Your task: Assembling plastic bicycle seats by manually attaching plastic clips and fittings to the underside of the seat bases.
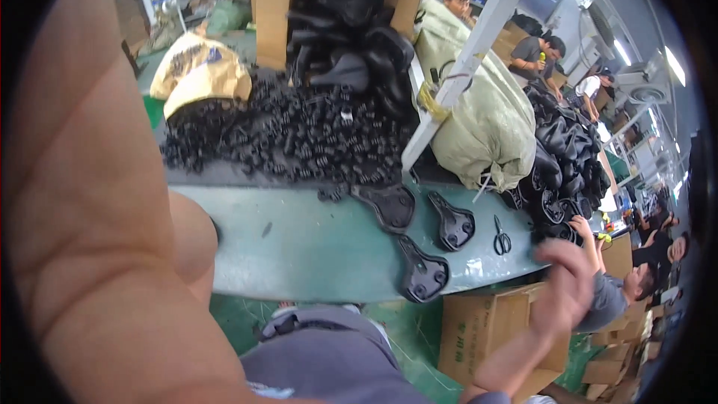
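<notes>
My left hand and forearm (pixel 105 202) fill the left side, very close up; the fingers cannot be made out. Over the front right edge of the table, my right hand (pixel 567 284) is raised, blurred, its fingers loosely bent and apart with nothing seen in them. Nearest to it on the green table (pixel 284 247) lies a pair of black scissors (pixel 502 241). To their left are black bicycle saddle bases, one upper right (pixel 452 222), one at the front edge (pixel 424 269) and one by the pile (pixel 385 206).
Small black plastic parts (pixel 284 131) are heaped behind, beside a brown paper bag (pixel 202 75). A carton of black saddles (pixel 340 67), a white post (pixel 479 45) and a pale woven sack (pixel 479 120) stand farther back. Below right sits a cardboard box (pixel 479 333); a co-worker (pixel 613 295) is beyond.
</notes>
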Demonstrator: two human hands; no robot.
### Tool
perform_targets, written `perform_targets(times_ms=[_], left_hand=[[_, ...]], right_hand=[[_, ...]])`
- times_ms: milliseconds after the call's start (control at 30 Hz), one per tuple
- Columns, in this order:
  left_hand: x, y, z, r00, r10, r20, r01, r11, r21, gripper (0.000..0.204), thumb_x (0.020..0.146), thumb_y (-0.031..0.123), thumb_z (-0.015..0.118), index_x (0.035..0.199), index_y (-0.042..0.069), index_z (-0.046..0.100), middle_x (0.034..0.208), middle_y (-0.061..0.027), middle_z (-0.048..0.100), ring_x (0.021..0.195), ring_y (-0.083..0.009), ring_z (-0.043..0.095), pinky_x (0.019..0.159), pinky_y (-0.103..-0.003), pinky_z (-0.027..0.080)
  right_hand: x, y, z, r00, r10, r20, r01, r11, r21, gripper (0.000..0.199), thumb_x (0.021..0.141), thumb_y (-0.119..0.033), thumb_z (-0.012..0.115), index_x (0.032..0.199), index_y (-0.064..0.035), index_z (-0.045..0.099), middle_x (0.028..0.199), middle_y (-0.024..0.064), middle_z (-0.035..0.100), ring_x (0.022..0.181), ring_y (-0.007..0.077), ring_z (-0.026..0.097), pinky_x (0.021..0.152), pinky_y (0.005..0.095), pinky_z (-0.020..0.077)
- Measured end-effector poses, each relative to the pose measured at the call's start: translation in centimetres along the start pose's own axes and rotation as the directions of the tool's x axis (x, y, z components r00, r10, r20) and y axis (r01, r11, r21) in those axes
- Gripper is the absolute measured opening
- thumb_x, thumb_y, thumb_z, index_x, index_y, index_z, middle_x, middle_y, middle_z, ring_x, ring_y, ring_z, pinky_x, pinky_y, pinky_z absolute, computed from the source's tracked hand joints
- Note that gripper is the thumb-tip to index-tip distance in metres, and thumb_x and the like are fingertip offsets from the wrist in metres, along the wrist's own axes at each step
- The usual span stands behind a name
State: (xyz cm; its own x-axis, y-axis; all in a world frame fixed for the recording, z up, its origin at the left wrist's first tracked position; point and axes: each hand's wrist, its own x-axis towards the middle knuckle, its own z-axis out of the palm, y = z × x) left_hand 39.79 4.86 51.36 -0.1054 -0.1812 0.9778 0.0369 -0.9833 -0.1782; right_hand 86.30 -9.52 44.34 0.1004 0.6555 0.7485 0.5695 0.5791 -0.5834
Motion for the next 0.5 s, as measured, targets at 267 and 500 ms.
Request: perform_targets(times_ms=[267,500], left_hand=[[-8.7,1.2,11.9,0.934,-0.348,0.079,0.331,0.928,0.169,0.027,0.101,0.005,0.061,0.127,-0.001,0.061,0.121,-0.0188,0.067,0.115,-0.0322,0.064,0.104,-0.044,0.052],[-42.6,6.5,16.3,-0.378,-0.915,0.143,0.775,-0.228,0.590,0.033,0.098,0.021,0.075,0.123,0.000,0.068,0.109,-0.0128,0.074,0.100,-0.0227,0.073,0.088,-0.037,0.057]], right_hand=[[-20.6,30.2,2.6,0.512,0.810,0.285,-0.637,0.581,-0.506,0.074,0.080,-0.021,0.086,0.145,0.0029,0.057,0.146,0.0295,0.056,0.109,0.0342,0.071,0.091,0.0448,0.0595],[-26.7,34.6,6.3,0.396,0.791,0.466,-0.254,0.582,-0.772,0.107,0.086,-0.029,0.085,0.168,-0.0084,0.020,0.176,0.0291,0.007,0.118,0.0522,0.067,0.098,0.0527,0.0592]])
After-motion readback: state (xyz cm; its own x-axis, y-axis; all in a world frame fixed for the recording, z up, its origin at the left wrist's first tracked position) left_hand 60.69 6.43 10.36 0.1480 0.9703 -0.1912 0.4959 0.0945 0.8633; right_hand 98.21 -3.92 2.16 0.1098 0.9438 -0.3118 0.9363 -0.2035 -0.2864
